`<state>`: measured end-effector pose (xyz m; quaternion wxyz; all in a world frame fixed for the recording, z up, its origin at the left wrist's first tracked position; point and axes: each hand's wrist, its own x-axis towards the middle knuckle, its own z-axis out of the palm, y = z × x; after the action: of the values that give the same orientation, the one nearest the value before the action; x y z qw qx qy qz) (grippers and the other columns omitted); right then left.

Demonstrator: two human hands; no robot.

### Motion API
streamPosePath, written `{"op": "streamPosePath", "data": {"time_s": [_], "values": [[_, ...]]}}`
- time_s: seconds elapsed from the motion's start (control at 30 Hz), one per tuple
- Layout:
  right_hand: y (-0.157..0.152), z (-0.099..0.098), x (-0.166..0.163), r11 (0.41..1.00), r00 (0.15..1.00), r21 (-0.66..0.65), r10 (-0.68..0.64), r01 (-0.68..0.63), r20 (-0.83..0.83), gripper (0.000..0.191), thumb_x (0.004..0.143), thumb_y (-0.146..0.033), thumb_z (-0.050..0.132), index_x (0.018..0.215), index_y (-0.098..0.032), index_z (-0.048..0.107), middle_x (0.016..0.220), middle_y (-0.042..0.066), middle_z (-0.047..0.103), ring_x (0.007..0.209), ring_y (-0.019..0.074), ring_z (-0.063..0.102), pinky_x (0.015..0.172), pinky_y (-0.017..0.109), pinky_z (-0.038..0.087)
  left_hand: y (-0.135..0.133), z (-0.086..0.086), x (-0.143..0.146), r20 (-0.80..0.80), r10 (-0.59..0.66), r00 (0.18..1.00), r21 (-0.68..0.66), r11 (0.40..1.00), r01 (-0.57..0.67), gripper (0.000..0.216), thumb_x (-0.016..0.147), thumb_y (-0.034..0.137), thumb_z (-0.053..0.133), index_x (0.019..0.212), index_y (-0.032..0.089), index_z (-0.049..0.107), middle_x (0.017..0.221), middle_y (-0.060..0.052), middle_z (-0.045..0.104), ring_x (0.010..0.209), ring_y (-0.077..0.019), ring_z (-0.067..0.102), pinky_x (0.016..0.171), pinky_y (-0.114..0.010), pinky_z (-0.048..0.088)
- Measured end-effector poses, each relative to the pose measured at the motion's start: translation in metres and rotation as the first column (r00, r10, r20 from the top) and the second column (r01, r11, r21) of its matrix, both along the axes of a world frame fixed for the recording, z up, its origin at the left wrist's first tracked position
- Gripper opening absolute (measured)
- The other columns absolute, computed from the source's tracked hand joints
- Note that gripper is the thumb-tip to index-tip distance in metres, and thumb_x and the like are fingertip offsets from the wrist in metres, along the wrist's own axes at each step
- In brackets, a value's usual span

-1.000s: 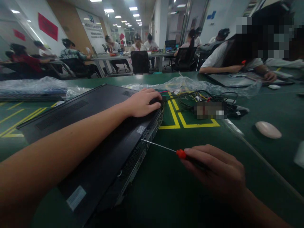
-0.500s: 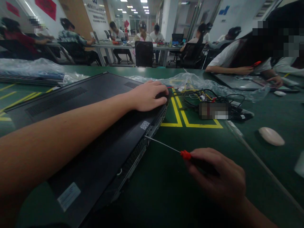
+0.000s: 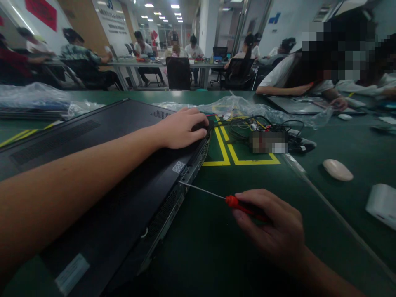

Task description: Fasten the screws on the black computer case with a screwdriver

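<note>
A black laptop [image 3: 102, 165] lies bottom-up on the green table, stretching from the near left to the middle. My left hand [image 3: 182, 128] rests on its far corner, fingers curled over the edge and pressing down. My right hand [image 3: 272, 231] is closed round a red-handled screwdriver [image 3: 230, 201]. The thin metal shaft runs up and left, and its tip touches the laptop's side edge near a small sticker [image 3: 178, 166].
Tangled cables [image 3: 262, 126] and clear plastic bags lie beyond yellow floor-tape lines [image 3: 229, 152]. A pale mouse [image 3: 338, 170] and a white box [image 3: 382, 204] sit at right. A person across the table leans over another laptop [image 3: 297, 105]. Other people work at far desks.
The view has shifted slightly, bringing the white box into sight at right. Both hands, the laptop and the screwdriver keep the same positions relative to each other.
</note>
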<state>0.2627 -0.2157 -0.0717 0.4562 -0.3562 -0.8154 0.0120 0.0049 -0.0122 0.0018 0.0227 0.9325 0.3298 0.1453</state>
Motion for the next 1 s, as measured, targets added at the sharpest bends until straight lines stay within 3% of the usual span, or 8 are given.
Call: {"op": "streamPosePath", "data": {"time_s": [0.37, 1.0], "values": [[0.0015, -0.0086, 0.0031, 0.999, 0.999, 0.009, 0.051, -0.051, -0.017, 0.027, 0.096, -0.010, 0.076, 0.121, -0.021, 0.071, 0.099, 0.004, 0.084, 0.082, 0.0157, 0.082, 0.070, 0.023, 0.068, -0.0020, 0.0015, 0.0004, -0.016, 0.004, 1.000, -0.005, 1.000, -0.004, 0.045, 0.105, 0.045, 0.046, 0.133, 0.018, 0.070, 0.137, -0.015, 0.071, 0.134, -0.0333, 0.063, 0.125, -0.055, 0.042], [0.0013, -0.0097, 0.0026, 1.000, 1.000, -0.025, 0.014, -0.014, -0.013, 0.028, 0.095, -0.010, 0.077, 0.117, -0.025, 0.071, 0.096, 0.003, 0.084, 0.079, 0.0177, 0.083, 0.069, 0.026, 0.069, -0.0021, 0.0007, 0.0010, 0.000, -0.003, 1.000, 0.007, 1.000, 0.003, 0.043, 0.105, 0.042, 0.047, 0.132, 0.019, 0.071, 0.137, -0.014, 0.071, 0.132, -0.0325, 0.063, 0.126, -0.053, 0.042]]}}
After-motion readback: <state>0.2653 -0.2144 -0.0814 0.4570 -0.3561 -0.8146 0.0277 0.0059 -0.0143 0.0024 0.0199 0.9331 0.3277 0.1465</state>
